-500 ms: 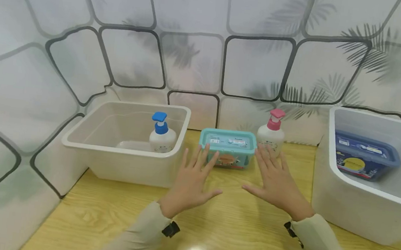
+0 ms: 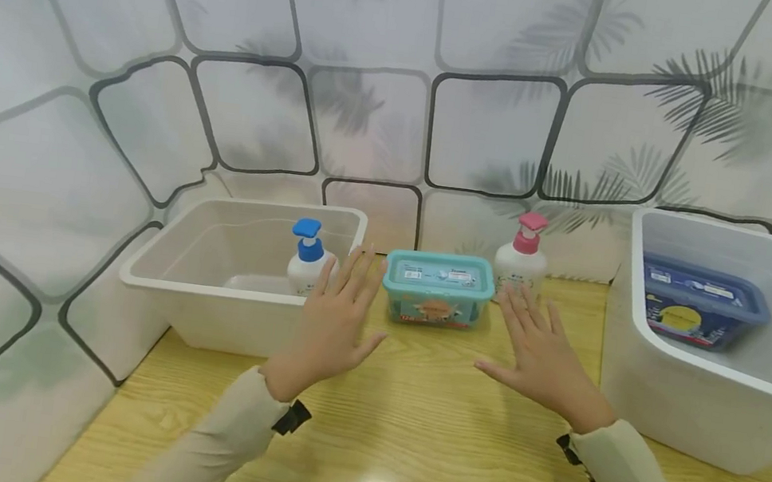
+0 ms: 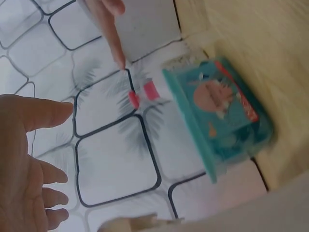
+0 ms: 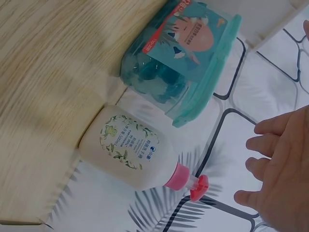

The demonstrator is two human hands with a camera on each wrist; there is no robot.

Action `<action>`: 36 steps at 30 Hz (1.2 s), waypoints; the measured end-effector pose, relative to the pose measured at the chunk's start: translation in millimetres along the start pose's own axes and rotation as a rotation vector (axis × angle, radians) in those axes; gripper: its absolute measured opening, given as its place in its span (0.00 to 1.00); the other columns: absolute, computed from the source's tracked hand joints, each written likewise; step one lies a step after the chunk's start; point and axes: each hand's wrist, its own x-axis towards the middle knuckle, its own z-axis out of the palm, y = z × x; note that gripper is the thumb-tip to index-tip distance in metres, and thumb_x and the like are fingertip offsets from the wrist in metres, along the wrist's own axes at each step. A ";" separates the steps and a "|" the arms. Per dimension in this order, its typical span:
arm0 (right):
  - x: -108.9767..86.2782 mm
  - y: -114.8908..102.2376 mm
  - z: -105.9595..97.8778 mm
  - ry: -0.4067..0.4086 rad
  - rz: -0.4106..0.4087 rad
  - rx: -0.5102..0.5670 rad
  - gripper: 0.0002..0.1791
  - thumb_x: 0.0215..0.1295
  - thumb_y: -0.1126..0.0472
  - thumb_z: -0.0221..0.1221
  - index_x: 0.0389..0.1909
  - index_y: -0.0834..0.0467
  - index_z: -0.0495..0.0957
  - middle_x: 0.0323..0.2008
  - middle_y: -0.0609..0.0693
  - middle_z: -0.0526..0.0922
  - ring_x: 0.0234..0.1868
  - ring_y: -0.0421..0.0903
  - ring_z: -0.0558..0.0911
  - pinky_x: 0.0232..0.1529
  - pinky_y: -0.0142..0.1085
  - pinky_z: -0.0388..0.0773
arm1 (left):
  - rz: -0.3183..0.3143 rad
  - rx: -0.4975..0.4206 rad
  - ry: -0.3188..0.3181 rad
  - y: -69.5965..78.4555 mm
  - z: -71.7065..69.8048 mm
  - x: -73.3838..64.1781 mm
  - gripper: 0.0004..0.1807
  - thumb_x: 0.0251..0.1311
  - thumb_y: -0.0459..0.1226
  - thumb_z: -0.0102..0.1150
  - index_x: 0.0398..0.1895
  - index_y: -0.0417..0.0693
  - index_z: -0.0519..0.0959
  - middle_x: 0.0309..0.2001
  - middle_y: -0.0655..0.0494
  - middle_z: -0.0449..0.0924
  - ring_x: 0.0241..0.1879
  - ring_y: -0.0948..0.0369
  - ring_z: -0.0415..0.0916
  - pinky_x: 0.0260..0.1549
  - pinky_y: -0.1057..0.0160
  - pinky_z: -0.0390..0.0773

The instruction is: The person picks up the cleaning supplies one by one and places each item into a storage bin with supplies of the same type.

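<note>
Head view: your left hand (image 2: 331,324), fingers extended, is before the right end of the left bin (image 2: 221,291), which holds a blue-topped bottle (image 2: 307,265). Your right hand (image 2: 540,364), fingers spread, is before the pink-topped bottle (image 2: 520,265). The teal box (image 2: 434,310) stands on the table (image 2: 409,405) beyond and between your hands, just left of that bottle. Left wrist view: your thumb stands away from your fingers; the box is clear of both. Right wrist view: your fingers are slightly apart; bottle and box stand clear of them.
</note>
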 end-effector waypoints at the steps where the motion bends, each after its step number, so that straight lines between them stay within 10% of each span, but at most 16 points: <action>1: -0.2 0.6 -0.4 -0.004 0.003 -0.003 0.57 0.55 0.32 0.56 0.73 0.65 0.44 0.74 0.61 0.45 0.75 0.59 0.43 0.68 0.63 0.44 | -0.009 0.010 -0.005 -3.7 -1.3 1.3 0.50 0.54 0.57 0.59 0.73 0.42 0.50 0.74 0.43 0.47 0.74 0.49 0.45 0.70 0.44 0.51; 14: 1.5 4.0 -2.6 -0.041 0.021 0.009 0.58 0.55 0.32 0.56 0.73 0.63 0.40 0.75 0.60 0.43 0.75 0.60 0.43 0.68 0.63 0.43 | -0.055 0.014 -0.067 -33.2 5.9 7.5 0.47 0.58 0.58 0.54 0.72 0.41 0.52 0.73 0.41 0.50 0.73 0.48 0.48 0.70 0.44 0.52; 36: 19.5 -0.5 -6.7 0.016 -0.023 -0.015 0.56 0.55 0.35 0.58 0.72 0.66 0.46 0.73 0.63 0.49 0.74 0.61 0.48 0.68 0.64 0.46 | -0.085 -0.010 -0.060 -37.3 13.9 7.1 0.45 0.58 0.57 0.55 0.71 0.40 0.56 0.71 0.41 0.55 0.70 0.45 0.56 0.66 0.44 0.59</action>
